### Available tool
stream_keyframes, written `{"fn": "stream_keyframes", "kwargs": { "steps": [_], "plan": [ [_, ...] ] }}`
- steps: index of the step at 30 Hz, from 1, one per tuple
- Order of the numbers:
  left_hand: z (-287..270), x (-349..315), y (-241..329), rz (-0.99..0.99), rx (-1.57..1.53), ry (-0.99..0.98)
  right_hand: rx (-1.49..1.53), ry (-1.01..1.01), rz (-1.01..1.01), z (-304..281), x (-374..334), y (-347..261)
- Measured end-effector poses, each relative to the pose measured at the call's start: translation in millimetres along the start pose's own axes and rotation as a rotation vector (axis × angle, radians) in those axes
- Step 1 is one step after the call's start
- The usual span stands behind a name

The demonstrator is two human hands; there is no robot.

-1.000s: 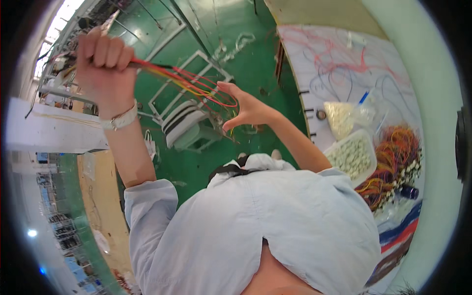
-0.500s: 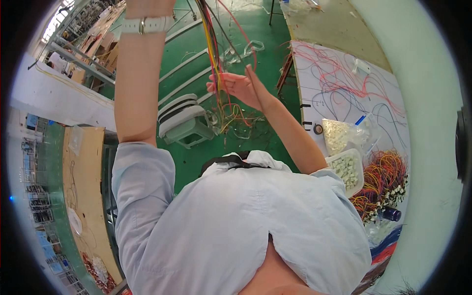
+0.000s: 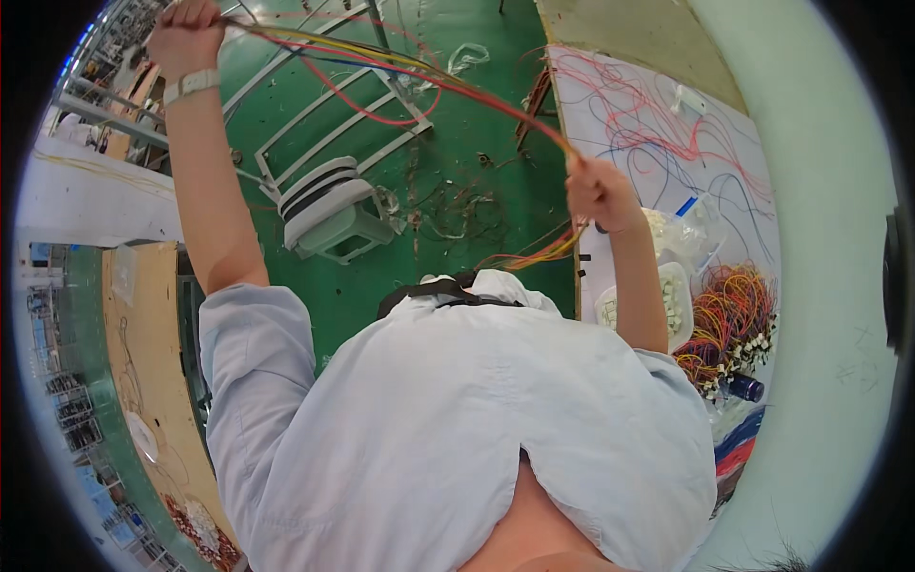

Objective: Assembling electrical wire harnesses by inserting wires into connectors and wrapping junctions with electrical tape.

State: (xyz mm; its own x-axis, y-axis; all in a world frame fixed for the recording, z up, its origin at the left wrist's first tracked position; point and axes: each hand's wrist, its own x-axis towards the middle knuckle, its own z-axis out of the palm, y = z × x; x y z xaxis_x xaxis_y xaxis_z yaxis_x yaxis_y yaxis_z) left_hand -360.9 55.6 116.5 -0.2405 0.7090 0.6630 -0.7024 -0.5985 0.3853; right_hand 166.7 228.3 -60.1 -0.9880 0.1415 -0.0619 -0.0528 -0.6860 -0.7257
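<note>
A bundle of red, yellow, blue and black wires (image 3: pixel 434 74) stretches between my two hands above the floor. My left hand (image 3: pixel 188 36), far out at the upper left, is closed round one end of it. At the right, my right hand (image 3: pixel 606 194) grips the bundle in a fist, close to the white worktable's edge. Below that fist the loose wire tails curve down and to the left, partly smeared by motion. One red wire sags in a loop under the stretched length.
On the white worktable (image 3: pixel 596 172) at the right lie loose red and blue wires (image 3: pixel 648 143), a tub of white connectors (image 3: pixel 674 305) and a pile of finished wires (image 3: pixel 724 315). A grey stool (image 3: pixel 338 214) and a metal frame (image 3: pixel 334 119) stand on the green floor. A wooden table (image 3: pixel 143 353) is at the left.
My hands have moved apart, the left one down and to the left into view, the right one to the right. The wires went from hanging down to stretched across, and my right hand has closed on them.
</note>
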Motion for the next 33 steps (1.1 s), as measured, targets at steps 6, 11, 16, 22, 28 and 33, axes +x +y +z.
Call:
{"fn": "stream_keyframes", "kwargs": {
  "steps": [6,11,16,22,28,33],
  "plan": [
    [-43.8,-43.6,-17.8,0.253,0.363,0.727,0.005,0.188,-0.181,-18.6,5.4,-3.0],
    [-38.2,-108.6,-151.0,-0.263,1.906,0.469,-0.002,0.701,-0.491,11.1,36.1,-2.8],
    [37.5,-143.1,-269.9,-1.075,0.25,0.389,-0.988,0.814,-0.685,65.9,89.8,38.1],
    [42.0,-145.1,-297.1,-0.655,-0.195,0.416,-0.978,0.601,-0.291,73.3,92.5,54.9],
    [56.6,-102.1,-277.7,-0.345,-0.058,0.584,-1.639,0.958,-0.927,55.8,66.8,75.1],
    [85.0,-53.4,-237.0,-0.263,0.039,0.526,-1.38,0.898,-0.678,1.5,62.9,98.2]
  ]
}}
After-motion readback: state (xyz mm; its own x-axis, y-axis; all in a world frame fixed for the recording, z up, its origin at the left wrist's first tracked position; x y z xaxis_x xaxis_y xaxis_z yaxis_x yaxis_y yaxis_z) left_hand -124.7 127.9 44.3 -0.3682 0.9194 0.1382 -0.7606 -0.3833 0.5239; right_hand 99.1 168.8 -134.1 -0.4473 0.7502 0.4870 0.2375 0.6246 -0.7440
